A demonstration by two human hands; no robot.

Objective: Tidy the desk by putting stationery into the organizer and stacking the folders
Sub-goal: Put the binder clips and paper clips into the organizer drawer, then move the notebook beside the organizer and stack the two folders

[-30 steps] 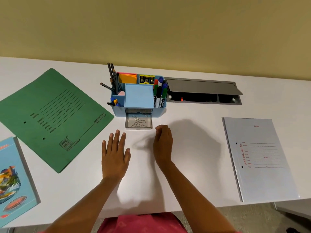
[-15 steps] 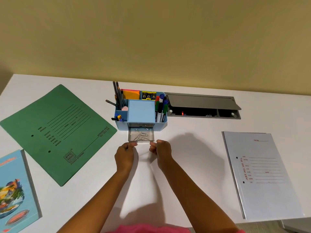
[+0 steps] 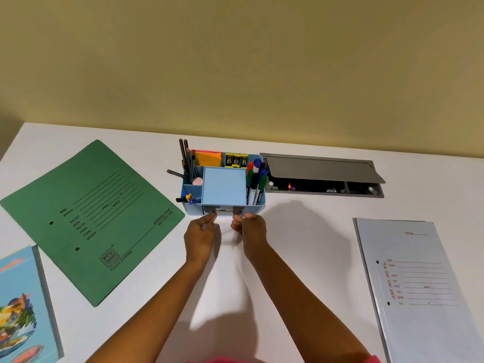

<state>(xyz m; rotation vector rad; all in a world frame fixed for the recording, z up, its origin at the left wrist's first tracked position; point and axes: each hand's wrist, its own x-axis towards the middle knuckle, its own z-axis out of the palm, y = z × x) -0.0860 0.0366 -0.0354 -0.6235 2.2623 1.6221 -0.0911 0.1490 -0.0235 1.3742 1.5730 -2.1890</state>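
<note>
At the far left edge a picture-covered notebook [image 3: 21,305] lies flat on the white desk [image 3: 301,244], and just to its right a green folder [image 3: 91,218] lies flat and turned at an angle, its long side running from near left to far right. Next comes the left hand [image 3: 200,237], fingers curled in, thumb and forefinger tip seemingly pinched on the left end of the clear drawer [image 3: 224,211] at the foot of the blue organizer [image 3: 224,184]. The drawer is almost fully inside, with only a thin strip of its front showing, and what it holds cannot be seen. It lies straight ahead of the fingertips, away from the body, and its slide runs front to back, so the last push should go directly forward; both hands are equally near, 1 at each end. Above it, the organizer holds pencils standing in the back left pocket, a pink eraser and small pins in the 2 pockets in front of them, orange sticky notes and yellow-and-black clips along the back, a closed blue box in the middle, and markers standing in the right pocket. The right hand [image 3: 252,233] mirrors the left, curled with its fingertips on the drawer's right end. Further right a grey cable hatch [image 3: 322,176] sits open in the desk, and nearest the right edge a white folder [image 3: 419,284] lies flat, long side front to back. The 2 folders are well apart and not yet stacked.
</note>
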